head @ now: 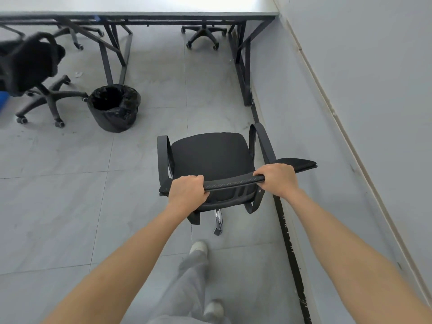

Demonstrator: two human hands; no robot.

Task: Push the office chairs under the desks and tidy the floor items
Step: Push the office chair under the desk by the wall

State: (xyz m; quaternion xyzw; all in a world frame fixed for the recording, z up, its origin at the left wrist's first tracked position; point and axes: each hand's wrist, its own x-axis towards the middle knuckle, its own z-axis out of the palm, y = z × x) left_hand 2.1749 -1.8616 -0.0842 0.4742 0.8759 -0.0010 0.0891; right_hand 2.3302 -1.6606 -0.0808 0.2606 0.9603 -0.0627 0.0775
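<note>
A view from a person's head, looking down at a black office chair point(211, 157) in the centre of the frame. The left hand point(187, 190) and right hand point(278, 178) each grasp the top edge of the chair's backrest, fingers curled over it. Holding both ends likely gives steering control as the chair rolls. The seat faces away, toward a long tabletop point(163, 5) across the top of the frame, which is well apart from it. Under that tabletop, upper centre, the wheeled base of another chair point(203, 35) shows. At left, a third chair point(32, 73) stands out on the floor point(58, 195), seemingly not yet pushed in. Just beside it sits a bin point(114, 107) lined with a black bag. A small scrap point(78, 74) lies on the floor nearby. A grey wall point(362, 78) runs down the right side.
</note>
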